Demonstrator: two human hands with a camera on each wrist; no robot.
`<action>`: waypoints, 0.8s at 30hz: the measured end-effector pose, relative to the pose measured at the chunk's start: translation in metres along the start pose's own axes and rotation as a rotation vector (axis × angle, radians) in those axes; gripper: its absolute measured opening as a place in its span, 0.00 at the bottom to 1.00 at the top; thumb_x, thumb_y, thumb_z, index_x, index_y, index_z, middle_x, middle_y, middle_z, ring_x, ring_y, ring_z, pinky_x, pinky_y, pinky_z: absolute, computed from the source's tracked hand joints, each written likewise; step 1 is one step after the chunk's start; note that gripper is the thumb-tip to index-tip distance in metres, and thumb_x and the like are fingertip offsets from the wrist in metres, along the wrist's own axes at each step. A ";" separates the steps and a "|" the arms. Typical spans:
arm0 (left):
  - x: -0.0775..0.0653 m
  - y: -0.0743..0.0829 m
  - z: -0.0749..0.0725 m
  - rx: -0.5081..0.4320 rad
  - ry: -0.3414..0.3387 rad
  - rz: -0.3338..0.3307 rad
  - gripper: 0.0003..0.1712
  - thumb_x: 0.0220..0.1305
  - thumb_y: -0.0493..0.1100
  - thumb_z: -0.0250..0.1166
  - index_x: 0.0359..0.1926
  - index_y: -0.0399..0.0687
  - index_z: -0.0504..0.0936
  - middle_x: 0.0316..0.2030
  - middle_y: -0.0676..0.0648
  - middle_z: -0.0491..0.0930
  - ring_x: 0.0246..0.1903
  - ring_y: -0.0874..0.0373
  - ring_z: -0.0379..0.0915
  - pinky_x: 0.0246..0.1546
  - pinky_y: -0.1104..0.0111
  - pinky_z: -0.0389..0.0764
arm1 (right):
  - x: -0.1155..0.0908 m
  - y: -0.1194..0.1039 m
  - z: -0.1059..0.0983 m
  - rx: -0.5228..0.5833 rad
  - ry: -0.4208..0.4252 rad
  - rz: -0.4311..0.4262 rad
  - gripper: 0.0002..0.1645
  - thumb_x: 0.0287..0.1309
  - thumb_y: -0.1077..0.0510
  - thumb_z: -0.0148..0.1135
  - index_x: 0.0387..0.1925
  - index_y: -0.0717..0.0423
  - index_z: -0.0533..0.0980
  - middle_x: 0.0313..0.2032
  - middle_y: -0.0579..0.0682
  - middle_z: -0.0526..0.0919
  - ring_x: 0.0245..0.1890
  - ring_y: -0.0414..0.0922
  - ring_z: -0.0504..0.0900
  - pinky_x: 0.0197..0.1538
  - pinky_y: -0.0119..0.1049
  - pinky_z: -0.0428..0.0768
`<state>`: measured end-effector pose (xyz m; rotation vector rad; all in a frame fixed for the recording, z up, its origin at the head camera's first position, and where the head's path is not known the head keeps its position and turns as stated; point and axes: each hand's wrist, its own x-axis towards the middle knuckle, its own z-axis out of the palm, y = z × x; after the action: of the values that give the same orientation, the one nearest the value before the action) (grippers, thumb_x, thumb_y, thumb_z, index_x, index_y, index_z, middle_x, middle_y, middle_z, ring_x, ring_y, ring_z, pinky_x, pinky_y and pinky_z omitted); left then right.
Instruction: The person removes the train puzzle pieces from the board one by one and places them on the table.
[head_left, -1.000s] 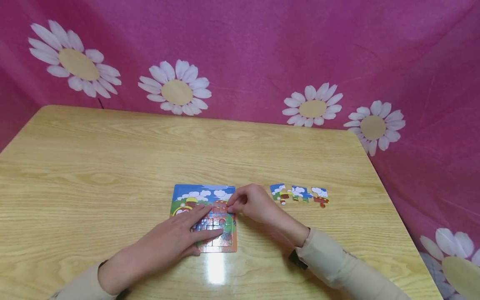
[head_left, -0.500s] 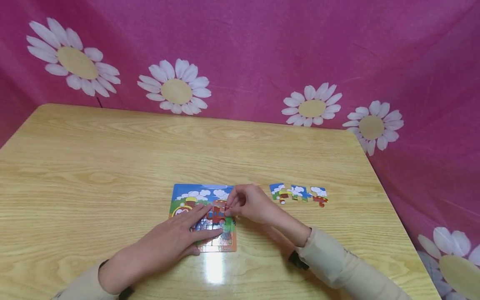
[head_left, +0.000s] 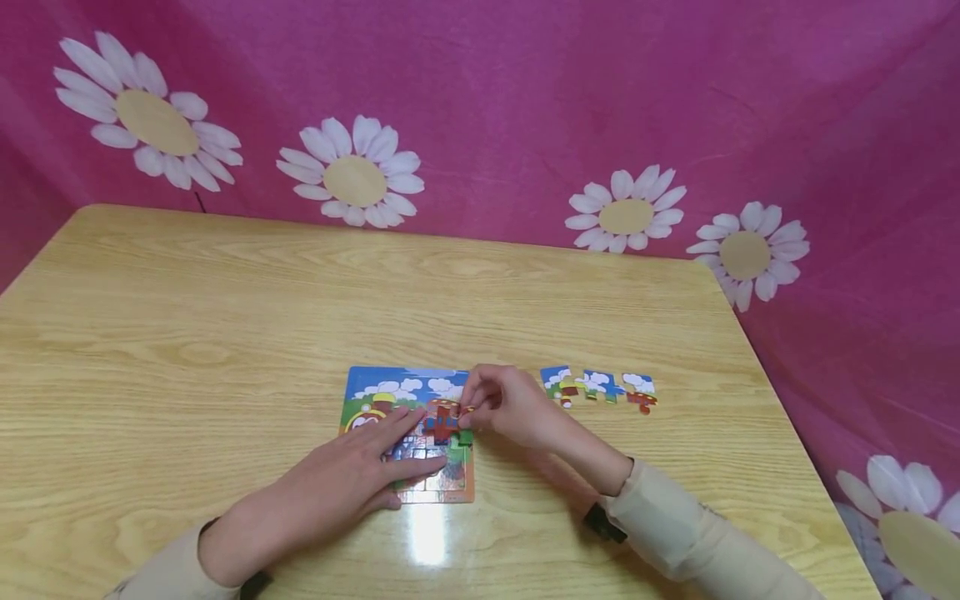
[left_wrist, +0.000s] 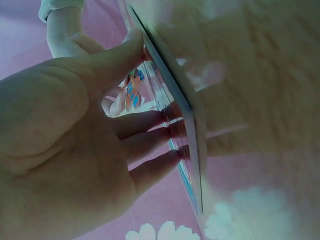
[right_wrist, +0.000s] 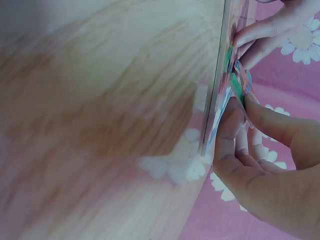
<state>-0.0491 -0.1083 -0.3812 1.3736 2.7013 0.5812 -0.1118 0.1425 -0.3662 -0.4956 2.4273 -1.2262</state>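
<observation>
A jigsaw puzzle board (head_left: 405,375) with a colourful cartoon picture lies on the table. My left hand (head_left: 330,483) rests flat across its left and middle, fingers spread and fairly straight; in the left wrist view several fingertips (left_wrist: 172,157) touch its face. My right hand (head_left: 510,408) is at the board's right edge. Between thumb and forefinger it pinches a puzzle piece (right_wrist: 237,89) with green on it, tilted off the board in the right wrist view. Joined red and blue pieces (head_left: 442,421) stand raised beside those fingertips; the left wrist view shows this raised part (left_wrist: 134,90) too.
Three loose puzzle pieces, a left one (head_left: 557,383), a middle one (head_left: 599,386) and a right one (head_left: 639,390), lie in a row right of the board. The wooden table (head_left: 225,333) ends at a pink flowered cloth (head_left: 487,108) behind.
My right hand has lifted and shifted slightly right, and the red and blue pieces have tilted up from the board with it. The left hand stays in place.
</observation>
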 end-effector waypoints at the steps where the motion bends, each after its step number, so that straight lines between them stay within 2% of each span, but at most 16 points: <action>1: 0.000 0.000 0.000 0.002 0.003 0.002 0.32 0.61 0.45 0.69 0.67 0.65 0.74 0.74 0.41 0.53 0.69 0.42 0.58 0.59 0.46 0.69 | -0.001 0.001 -0.002 0.002 0.003 0.004 0.10 0.52 0.69 0.71 0.32 0.59 0.77 0.27 0.46 0.81 0.30 0.40 0.79 0.36 0.32 0.78; 15: 0.000 0.001 -0.001 -0.008 -0.008 -0.019 0.32 0.61 0.44 0.68 0.67 0.65 0.74 0.74 0.39 0.53 0.69 0.42 0.58 0.60 0.46 0.68 | -0.033 0.038 -0.042 0.013 0.105 0.056 0.09 0.52 0.70 0.71 0.32 0.64 0.77 0.28 0.49 0.82 0.29 0.42 0.79 0.32 0.30 0.76; 24: -0.001 0.002 -0.002 -0.030 -0.018 -0.044 0.32 0.62 0.42 0.68 0.67 0.66 0.74 0.74 0.40 0.55 0.69 0.43 0.58 0.61 0.47 0.67 | -0.056 0.054 -0.064 0.007 0.160 0.103 0.09 0.52 0.70 0.70 0.32 0.65 0.77 0.27 0.50 0.82 0.28 0.43 0.80 0.30 0.31 0.76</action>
<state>-0.0472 -0.1086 -0.3790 1.3027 2.6893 0.6007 -0.1010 0.2426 -0.3655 -0.2758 2.5446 -1.2741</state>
